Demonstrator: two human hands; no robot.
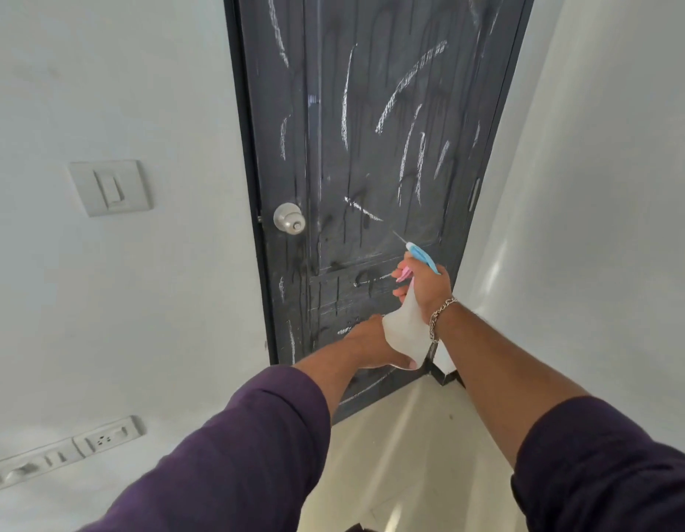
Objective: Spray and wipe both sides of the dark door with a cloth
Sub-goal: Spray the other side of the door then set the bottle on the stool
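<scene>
Dark door [371, 147]; hands grip spray bottle [408, 324].

I face the door [371, 147] at twelve o'clock, set between two walls. Its knob [289, 219] sits on its nine o'clock edge. On the wall at nine o'clock hangs a light switch [110, 188]; a socket strip [64, 451] runs lower, toward eight o'clock. My hands meet before the door's lower part: the right hand [423, 284] grips the neck of the spray bottle [406, 324], nozzle toward the door, and the left hand [375, 345] cups its base from seven o'clock. The floor [410, 455] lies at six o'clock.
</scene>
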